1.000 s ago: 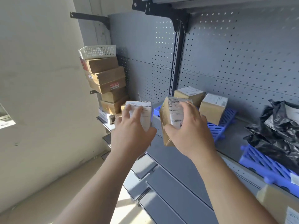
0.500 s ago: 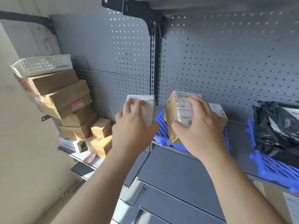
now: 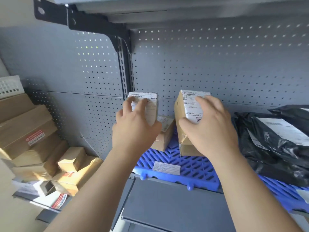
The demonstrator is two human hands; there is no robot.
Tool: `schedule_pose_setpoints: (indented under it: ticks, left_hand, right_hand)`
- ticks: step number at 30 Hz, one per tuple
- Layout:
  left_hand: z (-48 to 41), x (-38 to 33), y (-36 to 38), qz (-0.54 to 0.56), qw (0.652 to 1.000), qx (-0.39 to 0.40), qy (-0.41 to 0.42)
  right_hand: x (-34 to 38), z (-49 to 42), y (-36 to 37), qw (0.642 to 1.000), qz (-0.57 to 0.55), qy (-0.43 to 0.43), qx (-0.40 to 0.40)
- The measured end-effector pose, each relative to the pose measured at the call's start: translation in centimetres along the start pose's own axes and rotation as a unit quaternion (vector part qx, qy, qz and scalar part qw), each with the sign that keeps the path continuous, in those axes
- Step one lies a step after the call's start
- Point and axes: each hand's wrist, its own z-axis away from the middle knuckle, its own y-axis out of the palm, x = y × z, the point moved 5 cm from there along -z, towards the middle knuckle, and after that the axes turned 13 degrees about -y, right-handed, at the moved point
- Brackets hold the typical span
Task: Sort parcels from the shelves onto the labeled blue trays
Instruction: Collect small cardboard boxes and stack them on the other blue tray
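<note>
Front half of the slatted blue plastic tray (image 3: 197,171) lay open for access. Two brown cardboard boxes (image 3: 164,131) blocked its rear; crumpled black plastic mailer bags (image 3: 270,144) crowded the right, stacked cardboard cartons (image 3: 33,136) the left.

L hand (image 3: 135,126), R hand (image 3: 212,129) raised, both gripping.

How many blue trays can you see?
2. One blue tray lies on the shelf under the two hands, holding boxes. A second blue tray sits to its right under the black bags, partly cut off.
</note>
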Motion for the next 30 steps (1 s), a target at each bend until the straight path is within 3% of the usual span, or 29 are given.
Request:
schedule_pose_setpoints:
  ticks: [7, 13, 30]
  left_hand:
    - [-2.7, -2.3, 2.0, -0.024, 0.999, 0.022, 0.008]
    - [-4.6, -3.7, 3.3, -0.027, 0.995, 0.089, 0.039]
    - [-7.2, -3.6, 6.1, -0.099, 0.977, 0.173, 0.07]
  right_hand:
    - [-2.2, -2.7, 0.5, 0.998, 0.034, 0.022, 0.043]
    - [-2.7, -4.4, 1.5, 0.995, 0.048, 0.045, 0.073]
    - [-3.0, -6.3, 4.3, 0.99, 0.08, 0.076, 0.083]
